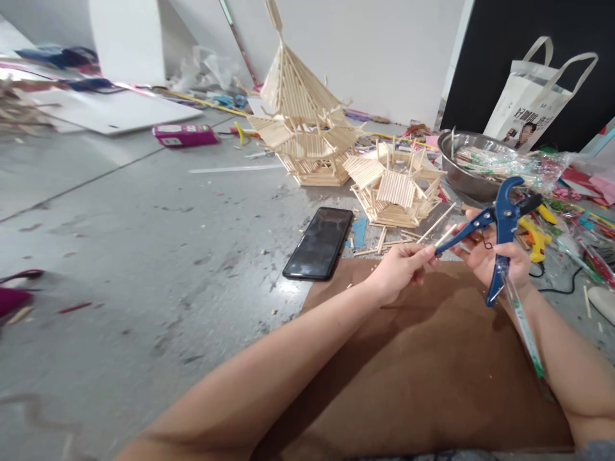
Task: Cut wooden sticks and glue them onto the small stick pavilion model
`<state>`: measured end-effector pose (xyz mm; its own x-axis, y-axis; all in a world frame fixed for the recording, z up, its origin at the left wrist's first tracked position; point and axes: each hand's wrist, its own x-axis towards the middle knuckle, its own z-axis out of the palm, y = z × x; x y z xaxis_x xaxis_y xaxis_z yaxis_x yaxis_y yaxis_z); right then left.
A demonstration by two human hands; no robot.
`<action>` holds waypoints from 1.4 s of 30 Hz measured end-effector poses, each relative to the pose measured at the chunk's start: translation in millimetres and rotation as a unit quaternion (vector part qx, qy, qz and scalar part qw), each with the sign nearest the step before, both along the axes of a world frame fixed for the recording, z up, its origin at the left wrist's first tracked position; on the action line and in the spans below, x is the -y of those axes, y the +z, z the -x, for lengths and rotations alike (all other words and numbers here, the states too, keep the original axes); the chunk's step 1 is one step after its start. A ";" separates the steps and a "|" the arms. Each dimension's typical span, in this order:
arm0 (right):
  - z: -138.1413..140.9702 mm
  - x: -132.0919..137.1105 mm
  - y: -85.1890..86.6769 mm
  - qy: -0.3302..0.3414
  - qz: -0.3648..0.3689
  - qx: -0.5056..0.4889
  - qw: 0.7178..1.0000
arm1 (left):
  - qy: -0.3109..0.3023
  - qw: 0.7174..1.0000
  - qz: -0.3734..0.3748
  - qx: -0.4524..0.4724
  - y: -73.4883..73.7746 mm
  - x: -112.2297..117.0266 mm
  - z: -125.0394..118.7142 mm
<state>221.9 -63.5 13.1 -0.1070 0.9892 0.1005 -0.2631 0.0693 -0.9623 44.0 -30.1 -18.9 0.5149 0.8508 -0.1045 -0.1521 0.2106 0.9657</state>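
Note:
My left hand [400,267] pinches a thin wooden stick [436,224] that points up and to the right. My right hand [494,256] grips blue cutting pliers [500,224], their jaws aimed left at the stick close to my left fingertips. A narrow plastic sleeve [523,326] with green print hangs down from the right hand along my wrist. Both hands hover above a brown board [423,371] on the floor.
A black phone [319,242] lies at the board's far left corner. Behind it stand a tall stick pagoda [300,115] and a smaller stick model [394,186]. A metal bowl [468,176] of sticks, a yellow glue gun [533,237] and a white bag [538,96] sit at right. Grey floor stretches left.

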 end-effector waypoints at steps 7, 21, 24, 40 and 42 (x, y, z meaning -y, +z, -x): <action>-7.4 -9.4 -8.1 -0.071 0.054 0.023 0.996 | 0.033 0.994 0.094 0.042 9.0 -7.2 3.8; -16.5 5.2 4.1 0.020 -0.005 0.095 0.995 | 0.130 0.989 0.067 -0.004 -10.6 -25.7 3.3; -12.0 6.1 7.0 -0.039 0.012 0.178 0.983 | 0.110 0.993 0.039 -0.021 -0.9 -19.3 5.6; 3.4 4.6 -11.7 -0.045 -0.068 0.574 0.815 | 0.050 0.988 -0.134 -0.062 15.9 -8.2 10.4; 5.1 5.3 -12.9 -0.040 -0.077 0.582 0.809 | 0.047 0.986 -0.145 -0.073 15.5 -7.3 10.2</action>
<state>216.8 -68.8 0.2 -0.1537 0.9830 0.1003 0.8258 0.1835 -0.5333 33.7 -22.8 -3.4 0.4296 0.8992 0.0826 -0.0128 -0.0854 0.9963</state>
